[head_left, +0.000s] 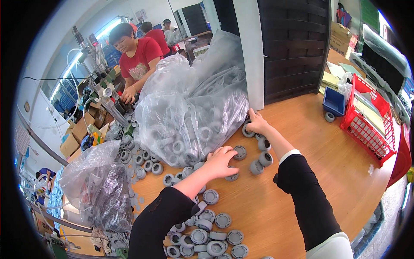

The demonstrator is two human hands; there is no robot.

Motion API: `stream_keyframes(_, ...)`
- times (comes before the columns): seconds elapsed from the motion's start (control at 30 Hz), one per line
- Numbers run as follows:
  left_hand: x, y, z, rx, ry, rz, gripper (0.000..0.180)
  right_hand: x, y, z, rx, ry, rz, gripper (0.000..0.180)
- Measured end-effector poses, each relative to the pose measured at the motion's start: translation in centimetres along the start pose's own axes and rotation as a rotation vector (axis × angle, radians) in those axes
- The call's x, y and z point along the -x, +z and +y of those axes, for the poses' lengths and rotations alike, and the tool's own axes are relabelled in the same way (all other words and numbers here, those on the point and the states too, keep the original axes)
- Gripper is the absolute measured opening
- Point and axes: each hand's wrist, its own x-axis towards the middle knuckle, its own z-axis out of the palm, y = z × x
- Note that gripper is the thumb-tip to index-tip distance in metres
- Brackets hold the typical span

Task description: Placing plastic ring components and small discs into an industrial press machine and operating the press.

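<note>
Left hand spread loose, fingertips on a grey wheel just right; right hand farther off, seemingly curled on another wheel.

Wooden table, orange-brown top, smooth. Resting directly on it:

- Large clear plastic bag, bulging with grey parts, near the middle rear, against a white post.
- Smaller clear bag, crumpled, dark contents, at the left edge.
- Loose grey round wheels, many, scattered from the bag's foot to the near edge; thickest heap at the front.
- A few more grey wheels lying beside the big bag's right corner.
- Red plastic basket, at the right edge, holding flat items.
- Small blue bin, just left of the basket, one grey wheel touching its front.
</note>
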Motion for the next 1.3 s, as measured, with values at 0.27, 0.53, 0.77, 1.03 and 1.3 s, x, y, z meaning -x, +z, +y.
stream_keyframes(0.27,4.9,-2.1,0.9,0.060,0.104,-0.309,0.062,2.6,-0.5,0.4,0.024,-0.262,-0.053,0.047)
stream_keyframes(0.53,10.6,-4.8,1.2,0.332,0.222,-0.130,0.034,11.5,-4.6,-4.9,-0.431,-0.251,-0.555,0.046)
stream_keyframes(0.77,14.1,-3.8,-5.7,-0.124,-0.356,0.426,0.050,13.4,-4.6,-2.6,-0.313,-0.173,-0.145,0.066)
stream_keyframes(1.03,16.0,-0.7,-10.0,0.178,-0.286,0.229,0.064,13.2,4.0,-8.5,0.138,-0.306,-0.203,0.069)
stream_keyframes(1.3,19.5,-3.6,-4.4,0.234,-0.215,-0.311,0.049,17.2,8.0,-13.0,0.020,-0.443,-0.417,0.055)
